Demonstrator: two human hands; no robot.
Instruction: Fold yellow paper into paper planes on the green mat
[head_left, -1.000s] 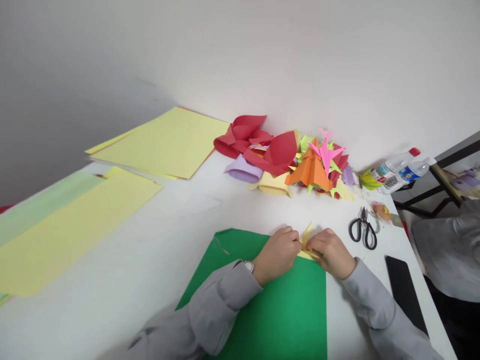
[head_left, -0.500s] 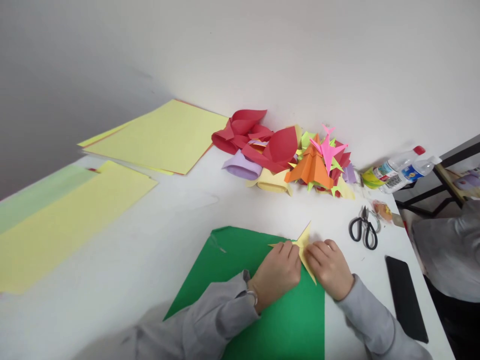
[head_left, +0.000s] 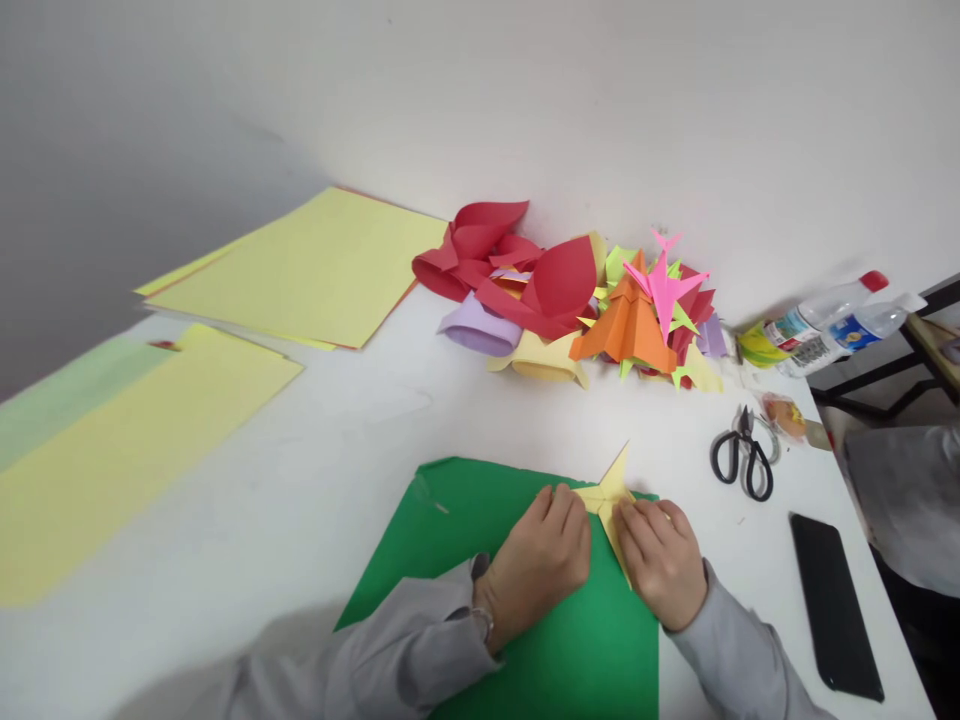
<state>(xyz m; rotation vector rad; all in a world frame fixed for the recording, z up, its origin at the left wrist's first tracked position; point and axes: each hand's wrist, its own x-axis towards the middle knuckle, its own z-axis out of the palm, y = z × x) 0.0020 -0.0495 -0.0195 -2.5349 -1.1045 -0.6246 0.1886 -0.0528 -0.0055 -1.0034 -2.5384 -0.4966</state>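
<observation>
A small folded yellow paper plane (head_left: 614, 486) with pointed wings is held low over the far edge of a green sheet (head_left: 480, 500). My left hand (head_left: 541, 548) pinches its narrow left end, which the fingers partly cover. On the other side, my right hand (head_left: 661, 555) has its fingertips closed on the plane's right part, near where the wings meet. One wing points up and away, the other down toward me.
Behind lie a pile of red paper shapes (head_left: 561, 285), an orange paper plane (head_left: 626, 325) and a pink one (head_left: 666, 285). Scissors (head_left: 742, 455), a phone (head_left: 836, 605) and bottles (head_left: 806, 320) are at right. Yellow sheets (head_left: 300, 270) lie left; another person's grey sleeve (head_left: 907, 490) shows beyond the table.
My left hand has slid left along the plane, uncovering more of its middle. My right hand stays on the right part. The whole view has shifted slightly.
</observation>
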